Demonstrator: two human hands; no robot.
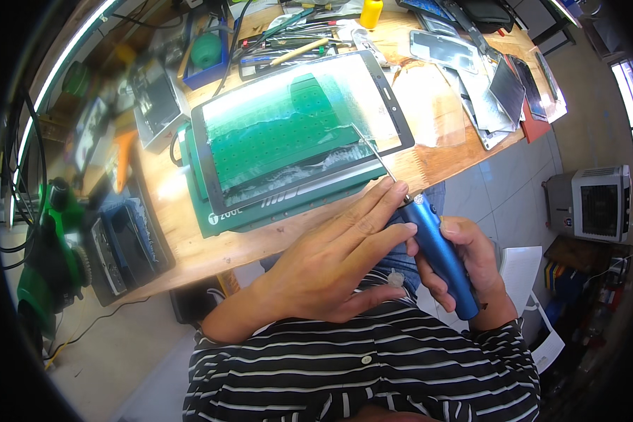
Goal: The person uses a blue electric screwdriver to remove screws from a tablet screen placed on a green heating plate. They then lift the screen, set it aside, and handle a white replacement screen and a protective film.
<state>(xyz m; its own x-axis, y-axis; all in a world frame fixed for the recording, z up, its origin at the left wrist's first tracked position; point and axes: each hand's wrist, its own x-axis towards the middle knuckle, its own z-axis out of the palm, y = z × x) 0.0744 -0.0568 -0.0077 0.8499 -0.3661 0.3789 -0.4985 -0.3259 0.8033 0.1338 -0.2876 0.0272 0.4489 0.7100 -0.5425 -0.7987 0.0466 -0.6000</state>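
Note:
My right hand (464,260) is wrapped around a blue cylindrical handheld power tool (439,257), which carries a long thin metal shaft (375,155). The shaft points up and left, its tip over a tablet's glass front panel (392,112) with a dark frame. Stretched out across my front, my left hand (337,253) has its fingertips against the shaft's base and the tool's front end; its thumb lies apart. Beneath the see-through panel is a green perforated plate (274,130) on a dark green base (225,224). Whitish smears show along the panel's near part.
Behind the panel lie tweezers and other hand tools (288,49), beside a yellow bottle (371,13). Phone and tablet parts (503,91) are piled at the right. On the left are a white box (158,105), an orange tool (123,158) and a green machine (53,253).

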